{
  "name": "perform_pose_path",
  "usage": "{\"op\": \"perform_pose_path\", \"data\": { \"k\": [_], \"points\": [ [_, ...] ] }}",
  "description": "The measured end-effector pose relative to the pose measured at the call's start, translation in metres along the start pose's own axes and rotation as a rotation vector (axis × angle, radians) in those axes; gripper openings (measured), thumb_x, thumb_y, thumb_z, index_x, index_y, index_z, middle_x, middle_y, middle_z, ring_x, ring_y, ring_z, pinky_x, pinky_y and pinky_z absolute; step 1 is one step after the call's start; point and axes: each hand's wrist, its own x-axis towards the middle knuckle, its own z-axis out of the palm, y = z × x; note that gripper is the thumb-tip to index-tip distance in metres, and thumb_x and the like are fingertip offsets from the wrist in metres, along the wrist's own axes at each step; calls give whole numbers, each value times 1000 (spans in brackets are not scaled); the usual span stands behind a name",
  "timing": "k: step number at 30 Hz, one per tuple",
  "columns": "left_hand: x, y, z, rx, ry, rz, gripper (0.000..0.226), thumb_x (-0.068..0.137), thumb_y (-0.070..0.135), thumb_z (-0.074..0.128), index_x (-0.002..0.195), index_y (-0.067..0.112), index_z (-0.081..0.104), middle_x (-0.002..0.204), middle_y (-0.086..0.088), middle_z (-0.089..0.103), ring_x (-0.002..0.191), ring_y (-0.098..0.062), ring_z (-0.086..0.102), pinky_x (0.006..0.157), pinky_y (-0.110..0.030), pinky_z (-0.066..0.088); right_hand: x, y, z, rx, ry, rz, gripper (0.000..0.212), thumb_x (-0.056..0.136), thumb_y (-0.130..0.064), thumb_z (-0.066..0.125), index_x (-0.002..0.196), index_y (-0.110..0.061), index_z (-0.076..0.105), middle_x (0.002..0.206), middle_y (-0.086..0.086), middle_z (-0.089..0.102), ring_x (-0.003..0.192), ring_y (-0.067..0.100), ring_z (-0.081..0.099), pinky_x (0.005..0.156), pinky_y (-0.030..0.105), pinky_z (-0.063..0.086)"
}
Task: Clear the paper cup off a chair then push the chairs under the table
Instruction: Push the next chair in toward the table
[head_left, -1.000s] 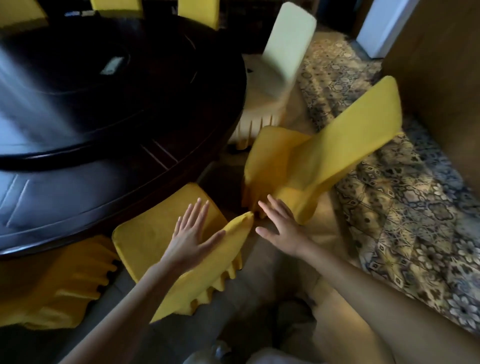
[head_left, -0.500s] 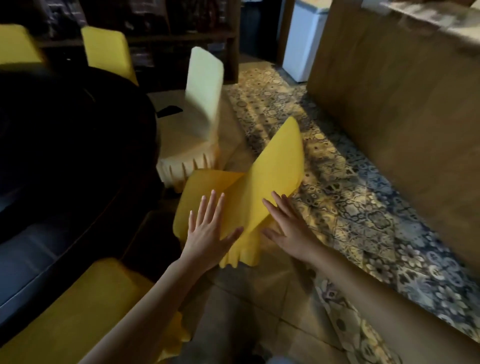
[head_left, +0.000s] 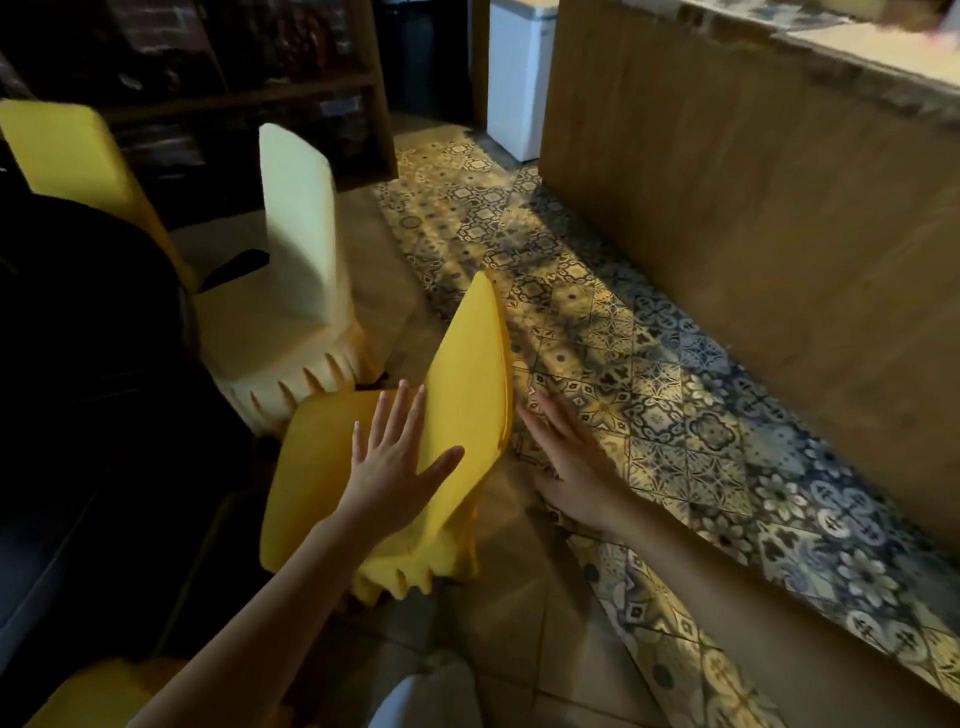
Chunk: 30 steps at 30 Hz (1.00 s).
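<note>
The head camera looks down on both bare forearms reaching toward a yellow-covered chair (head_left: 311, 467) that stands on the floor just beside the dark table (head_left: 88, 364), its seat angled toward the table's edge but not under it. The left hand (head_left: 397, 467) lies flat and spread against the front face of the chair's backrest (head_left: 467, 374), low down where it meets the seat; the fingers are straight and fanned apart and the thumb stretches out across the yellow cloth. It grips nothing. The right hand (head_left: 569, 462) is on the other side, behind the backrest, palm turned toward it with the fingers straight and close together. Its fingertips come right up to the backrest's rear edge, but whether they touch the cloth cannot be told, and the thumb is hidden. This hand holds nothing either. Just beyond the yellow chair, nearly touching its seat corner, stands a cream-covered chair (head_left: 296, 244), also beside the table, with a dark thing (head_left: 234, 267) on its seat that is too dim to identify. Another yellow chair back (head_left: 67, 150) rises at the far left behind the table, and a patch of yellow cover (head_left: 93, 691) shows at the bottom left. To the right run a patterned tile floor (head_left: 649, 395) and a wooden counter (head_left: 753, 234).
</note>
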Motion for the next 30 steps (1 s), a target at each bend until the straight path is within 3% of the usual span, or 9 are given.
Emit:
{"op": "perform_pose_path", "data": {
  "k": [2, 7, 12, 17, 22, 30],
  "points": [
    [23, 1, -1, 7, -24, 16, 94, 73, 78, 16, 147, 30, -15, 143, 16, -31, 134, -7, -31, 113, -43, -15, 16, 2, -5, -2, -14, 17, 87, 78, -79, 21, 150, -36, -2, 157, -10, -20, 142, 11, -24, 116, 42, 2],
    [91, 8, -3, 17, -26, 180, 109, 59, 92, 1, 146, 29, -17, 145, 11, -32, 138, -13, -29, 113, -46, -13, 60, 15, -27, 21, 16, 35, 101, 62, -90, 3, 148, -38, -4, 158, -8, -20, 144, 16, -21, 118, 46, -1],
    [154, 7, -14, 77, 5, 273, 115, 52, 95, -3, 145, 29, -19, 148, 9, -30, 138, -15, -29, 110, -44, -15, 109, 37, -58, -50, 20, 73, 97, 64, -87, 5, 148, -39, -4, 156, -12, -22, 144, 15, -21, 118, 50, 2],
    [172, -6, -9, 68, -19, 193, 120, 50, 96, -5, 148, 28, -14, 153, 8, -25, 139, -14, -27, 113, -46, -12, 146, 41, -57, -31, -89, 29, 93, 68, -82, 13, 148, -39, -5, 153, -16, -26, 139, 9, -25, 118, 49, 2],
    [181, -11, -2, 57, -64, 44, 127, 42, 97, -8, 148, 27, -15, 146, 9, -32, 135, -13, -31, 112, -45, -13, 203, 55, -59, -75, -223, -104, 79, 87, -63, 45, 149, -40, 1, 156, -14, -21, 140, 10, -24, 118, 49, 3],
    [199, 9, 29, -105, -145, -259, 130, 38, 98, 8, 144, 29, -23, 143, 11, -33, 133, -13, -31, 112, -50, -12, 303, 86, -90, -270, -550, -337, 91, 72, -77, 51, 148, -42, 13, 153, -17, -27, 141, 14, -29, 116, 56, 7]
  ]
}}
